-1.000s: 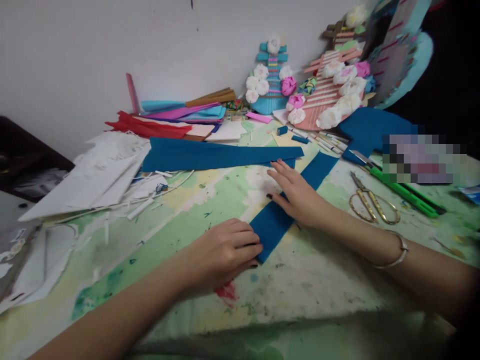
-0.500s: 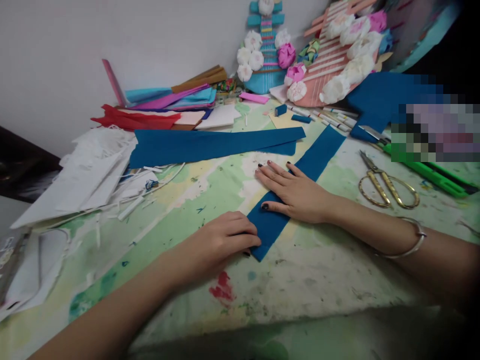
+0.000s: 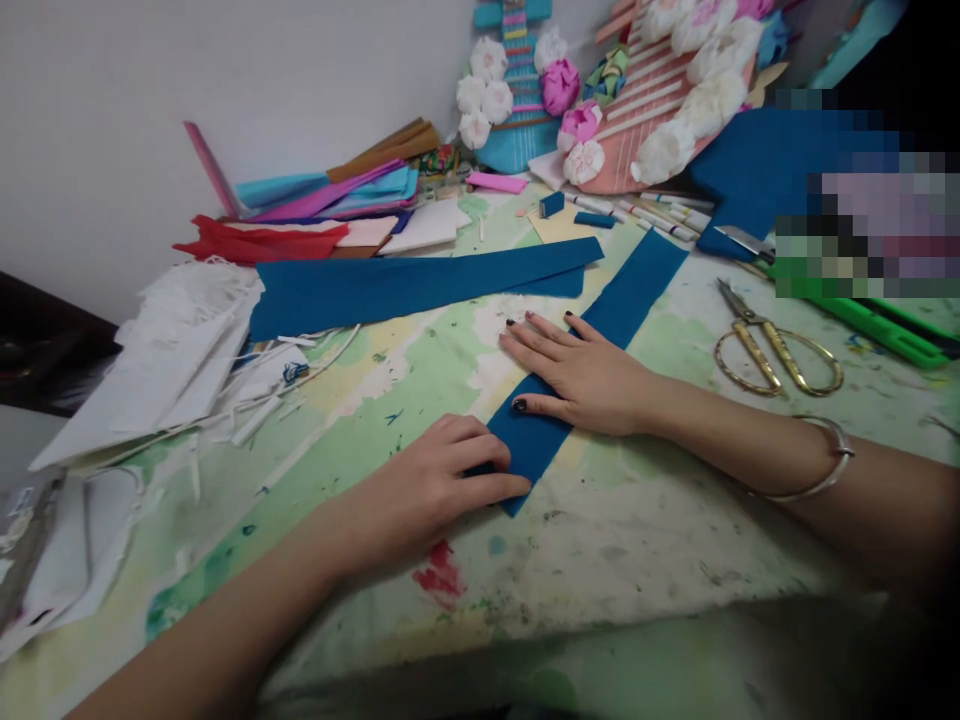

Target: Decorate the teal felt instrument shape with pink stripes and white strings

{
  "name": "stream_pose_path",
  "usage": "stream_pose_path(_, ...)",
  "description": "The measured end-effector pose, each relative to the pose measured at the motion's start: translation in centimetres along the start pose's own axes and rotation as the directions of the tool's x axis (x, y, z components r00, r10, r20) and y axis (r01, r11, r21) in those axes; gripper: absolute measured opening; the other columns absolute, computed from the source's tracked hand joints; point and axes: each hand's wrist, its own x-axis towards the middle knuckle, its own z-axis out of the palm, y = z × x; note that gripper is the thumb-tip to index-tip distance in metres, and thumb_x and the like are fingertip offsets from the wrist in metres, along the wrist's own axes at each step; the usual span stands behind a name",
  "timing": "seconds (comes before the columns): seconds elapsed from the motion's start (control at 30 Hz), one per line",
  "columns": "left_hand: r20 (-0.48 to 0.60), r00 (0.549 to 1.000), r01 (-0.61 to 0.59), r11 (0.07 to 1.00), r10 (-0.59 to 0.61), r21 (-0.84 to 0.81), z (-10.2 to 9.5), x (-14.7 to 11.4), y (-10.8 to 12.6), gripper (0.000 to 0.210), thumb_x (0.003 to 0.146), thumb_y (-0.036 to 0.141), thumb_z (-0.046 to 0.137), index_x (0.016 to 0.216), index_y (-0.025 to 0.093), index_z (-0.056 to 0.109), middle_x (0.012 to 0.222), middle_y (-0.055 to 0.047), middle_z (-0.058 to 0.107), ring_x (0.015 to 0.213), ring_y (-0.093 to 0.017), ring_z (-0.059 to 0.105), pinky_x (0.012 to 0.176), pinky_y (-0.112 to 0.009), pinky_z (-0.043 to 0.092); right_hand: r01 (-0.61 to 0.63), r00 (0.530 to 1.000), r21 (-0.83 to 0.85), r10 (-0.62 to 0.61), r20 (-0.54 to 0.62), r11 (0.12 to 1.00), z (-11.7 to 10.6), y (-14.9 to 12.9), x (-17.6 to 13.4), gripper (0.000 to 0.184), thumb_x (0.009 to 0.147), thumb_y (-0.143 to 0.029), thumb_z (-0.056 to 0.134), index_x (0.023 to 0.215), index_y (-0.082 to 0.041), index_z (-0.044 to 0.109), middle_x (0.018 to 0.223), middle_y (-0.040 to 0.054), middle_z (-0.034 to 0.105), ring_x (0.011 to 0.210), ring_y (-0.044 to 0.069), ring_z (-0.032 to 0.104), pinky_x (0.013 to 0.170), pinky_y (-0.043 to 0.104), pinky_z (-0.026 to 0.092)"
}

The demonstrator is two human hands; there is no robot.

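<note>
Blue strip (image 3: 637, 285) was laid flat and slantwise on the paint-stained tablecloth (image 3: 600, 560), near end toward the person. Its middle was covered by the right hand (image 3: 589, 380), palm down, fingers extended and spread. The near end was touched by the left hand (image 3: 427, 490), fingers curled, index finger laid across the strip; whether it was pinched cannot be told. Folded blue sheet (image 3: 405, 285) was placed beyond the hands; gold-handled scissors (image 3: 769, 345) and green cutter (image 3: 892, 325) were set at right.

1 head view, facing forward-down, near table (image 3: 637, 560)
</note>
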Motion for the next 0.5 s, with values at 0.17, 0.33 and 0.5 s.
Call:
stream_pose_path(0.17, 0.062, 0.998, -0.001, 0.995, -0.005, 0.1, -0.2, 0.37, 0.33, 0.029, 0.09, 0.015, 0.042, 0.112, 0.024, 0.057, 0.104, -0.009, 0.054, 0.096, -0.022, 0.044, 0.085, -0.038, 0.039, 0.003, 1.0, 0.011, -0.003, 0.003, 1.0, 0.07, 0.08, 0.05, 0.075, 0.088, -0.065, 0.021, 0.147, -0.019, 0.014, 0.152, 0.0075, 0.014, 0.139, 0.031, 0.011, 0.109, 0.058, 0.013)
stream_pose_path(0.33, 0.07, 0.997, 0.005, 0.996, -0.011, 0.091, -0.3, 0.42, 0.33, 0.033, 0.089, 0.012, 0.042, 0.115, 0.028, 0.057, 0.104, -0.009, 0.05, 0.096, -0.021, 0.042, 0.086, -0.037, 0.038, -0.006, 1.0, 0.01, 0.006, -0.001, 1.0, 0.14, 0.09, 0.09, 0.075, 0.088, -0.065, 0.021, 0.147, -0.019, 0.014, 0.152, 0.0077, 0.014, 0.139, 0.03, 0.01, 0.109, 0.058, 0.013)
stream_pose_path(0.5, 0.07, 0.997, 0.011, 0.999, -0.013, 0.031, -0.12, -0.08, 0.05, 0.042, 0.089, 0.011, 0.046, 0.121, 0.038, 0.054, 0.108, -0.007, 0.046, 0.101, -0.02, 0.042, 0.084, -0.035, 0.041, -0.005, 1.0, 0.02, 0.005, -0.008, 1.0, 0.15, 0.03, 0.04, 0.076, 0.087, -0.066, 0.021, 0.147, -0.019, 0.016, 0.151, 0.0084, 0.016, 0.139, 0.031, 0.012, 0.109, 0.057, 0.013)
